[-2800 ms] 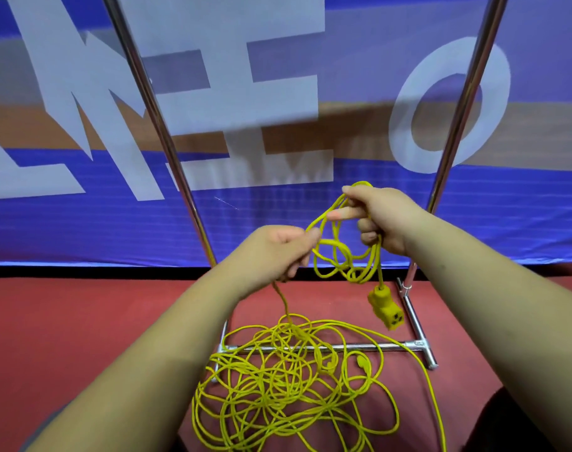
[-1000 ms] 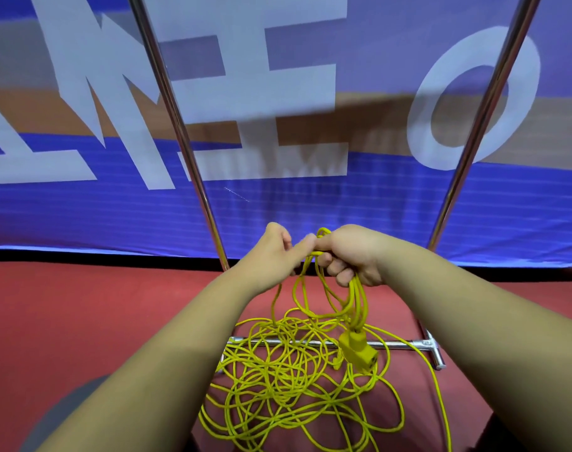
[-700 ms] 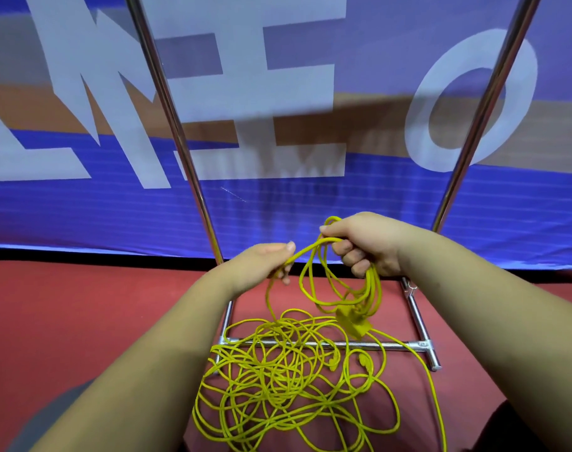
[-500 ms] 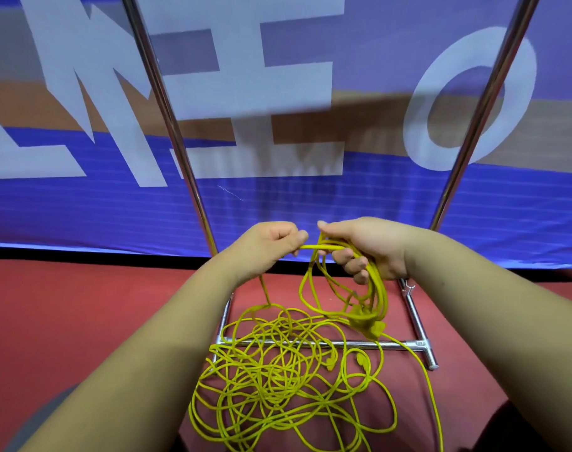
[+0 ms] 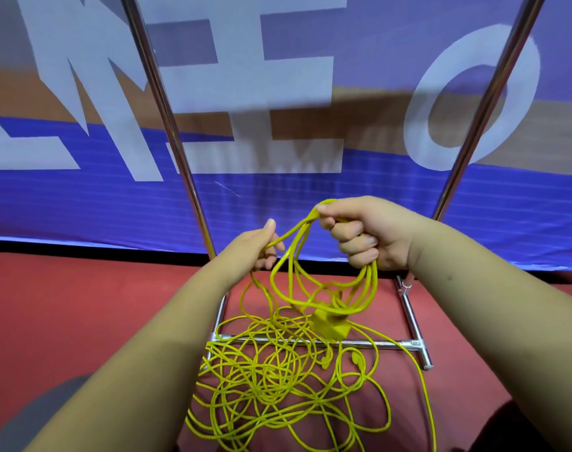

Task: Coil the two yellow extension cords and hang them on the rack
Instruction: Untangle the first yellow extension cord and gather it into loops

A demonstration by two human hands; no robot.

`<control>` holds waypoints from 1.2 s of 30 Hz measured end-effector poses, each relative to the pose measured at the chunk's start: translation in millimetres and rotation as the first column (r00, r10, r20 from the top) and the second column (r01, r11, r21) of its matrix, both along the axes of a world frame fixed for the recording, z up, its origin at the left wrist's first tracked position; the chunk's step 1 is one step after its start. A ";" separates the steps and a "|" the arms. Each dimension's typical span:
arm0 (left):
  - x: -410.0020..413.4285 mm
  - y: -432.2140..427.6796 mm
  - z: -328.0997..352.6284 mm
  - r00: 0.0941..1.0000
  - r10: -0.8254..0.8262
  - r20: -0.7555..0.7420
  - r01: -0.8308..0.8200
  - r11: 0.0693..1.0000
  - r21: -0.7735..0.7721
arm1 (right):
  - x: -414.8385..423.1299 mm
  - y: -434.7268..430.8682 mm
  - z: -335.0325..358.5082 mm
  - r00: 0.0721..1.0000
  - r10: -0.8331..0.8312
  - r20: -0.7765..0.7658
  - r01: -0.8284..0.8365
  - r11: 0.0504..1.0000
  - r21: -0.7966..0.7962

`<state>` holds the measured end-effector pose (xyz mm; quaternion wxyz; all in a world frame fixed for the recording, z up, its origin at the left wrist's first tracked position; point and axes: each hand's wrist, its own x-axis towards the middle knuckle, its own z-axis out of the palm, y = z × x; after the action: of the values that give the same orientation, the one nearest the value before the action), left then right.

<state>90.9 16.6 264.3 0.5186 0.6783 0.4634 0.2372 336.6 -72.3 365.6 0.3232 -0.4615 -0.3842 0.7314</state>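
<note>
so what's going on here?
A person is coiling yellow extension cord. The right hand grips a bunch of finished loops, with a socket block dangling beneath. The left hand pinches cord leading up from a tangled pile on the red floor, which lies across the rack's base bar. Nothing hangs on the rack's visible parts.

We see a big blue wall [image 5: 82, 207] in front of us. It has huge white letters [image 5: 297, 76] on it. The letter on the right is a round O [image 5: 415, 132]. A brown stripe [image 5: 375, 109] runs across the wall behind the letters. The top of the wall looks a soft, grey blue. The low part is bright blue with thin lines. A black strip [image 5: 82, 246] runs along the bottom of the wall. Below it lies a flat red floor [image 5: 82, 305].
</note>
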 end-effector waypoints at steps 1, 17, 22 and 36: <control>-3.8 0.5 -5.8 1.000 -0.015 -0.014 0.015 1.000 0.003 | 4.5 0.6 3.7 0.998 -0.043 -0.056 0.043 0.999 0.011; -61.4 -4.9 -77.8 0.497 -0.318 -0.807 0.137 0.947 -0.289 | 69.7 14.1 12.2 0.612 -0.526 -0.591 0.618 0.784 -0.058; -44.3 -1.0 -55.3 0.753 -0.105 -0.649 0.027 0.991 -0.128 | 69.6 21.6 6.2 0.592 -0.632 -0.500 0.707 0.705 -0.055; 4.7 -42.5 40.2 0.471 -0.187 -0.862 0.616 0.770 0.169 | 39.2 29.5 -13.6 0.722 -0.647 -0.246 0.665 0.747 -0.012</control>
<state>95.6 -25.9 304.5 0.1150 0.9020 0.3958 -0.1287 375.8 -42.9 352.0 0.6215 -0.4649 -0.1830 0.6034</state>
